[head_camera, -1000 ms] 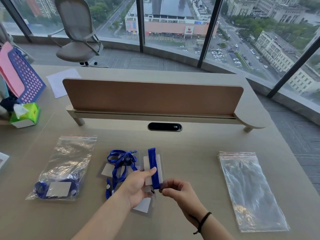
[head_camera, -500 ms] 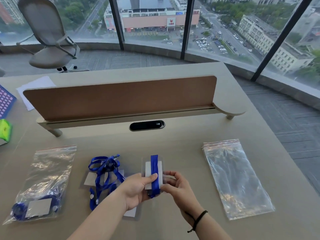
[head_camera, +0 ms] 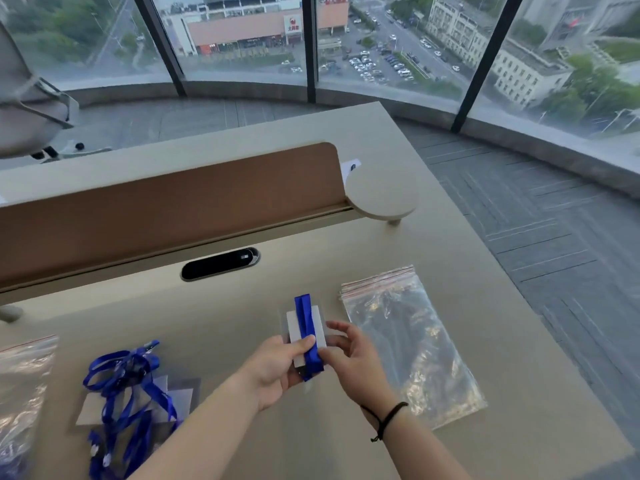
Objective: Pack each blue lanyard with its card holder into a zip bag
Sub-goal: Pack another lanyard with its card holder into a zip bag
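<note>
The left hand (head_camera: 273,370) pinches the card holder (head_camera: 305,329) with its folded blue lanyard (head_camera: 306,332) (thumb on top); right hand (head_camera: 353,358), fingers loosely spread, touches its right edge, zip bags (head_camera: 412,344) just beyond.

A pale beige desk (head_camera: 214,317) carries everything. A bright royal-blue lanyard (head_camera: 306,327), folded flat, lies over a clear card holder (head_camera: 320,323) with a white insert. To the left, more royal-blue lanyards (head_camera: 128,386) lie tangled over clear holders with white and grey inserts. To the right is a stack of clear zip bags (head_camera: 408,344), glossy with pale glints, each topped by a thin red stripe (the same red line edges the clear bag (head_camera: 20,368) at far left). A brown divider panel (head_camera: 166,209) stands behind, with a glossy black oval slot (head_camera: 220,264) below it. A thin black band (head_camera: 388,419) circles the right wrist. The floor (head_camera: 540,233) is grey with fine stripes.
</note>
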Tool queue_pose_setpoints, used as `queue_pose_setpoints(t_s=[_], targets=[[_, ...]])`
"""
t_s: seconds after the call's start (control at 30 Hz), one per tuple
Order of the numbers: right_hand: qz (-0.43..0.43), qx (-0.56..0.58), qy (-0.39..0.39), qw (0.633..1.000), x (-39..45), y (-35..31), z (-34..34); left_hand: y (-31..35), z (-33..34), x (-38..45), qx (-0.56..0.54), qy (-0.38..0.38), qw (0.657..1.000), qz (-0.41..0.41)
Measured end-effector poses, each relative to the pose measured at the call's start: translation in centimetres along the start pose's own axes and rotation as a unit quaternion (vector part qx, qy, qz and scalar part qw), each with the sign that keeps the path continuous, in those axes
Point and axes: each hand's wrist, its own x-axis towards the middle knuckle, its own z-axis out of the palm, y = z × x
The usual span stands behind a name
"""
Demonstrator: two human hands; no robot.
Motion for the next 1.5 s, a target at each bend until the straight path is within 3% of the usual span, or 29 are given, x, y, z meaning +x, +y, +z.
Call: queue_pose_setpoints(t_s=[0.3,0.53,0.63,0.73,0.87,1.07,1.5], targets=[[0.018,-0.026,0.039,0.999,7.2,-0.6,-7.8,1.3,6.2,6.6,-0.020,0.047,0.999,0.006],[0.032,-0.199,0.083,0.976,13.3,0.1,-12.4,2.1,8.1,10.3,-0.022,0.112,0.993,0.010],[0.019,-0.313,0.060,0.948,15.6,0.1,-13.6,2.3,8.6,11.6,-0.006,0.130,0.991,0.012],[0.000,-0.448,0.032,0.894,17.4,0.1,-14.1,2.3,8.9,12.6,0.016,0.136,0.991,0.012],[-0.024,-0.521,0.021,0.853,18.8,0.6,-14.6,2.1,8.9,13.3,0.019,0.142,0.990,0.011],[-0.057,-0.528,0.026,0.847,19.3,1.1,-14.7,2.0,8.5,13.6,0.007,0.146,0.989,0.012],[-0.136,-0.437,-0.014,0.889,12.9,0.0,-8.7,3.9,4.2,8.7,-0.060,0.093,0.992,0.062]])
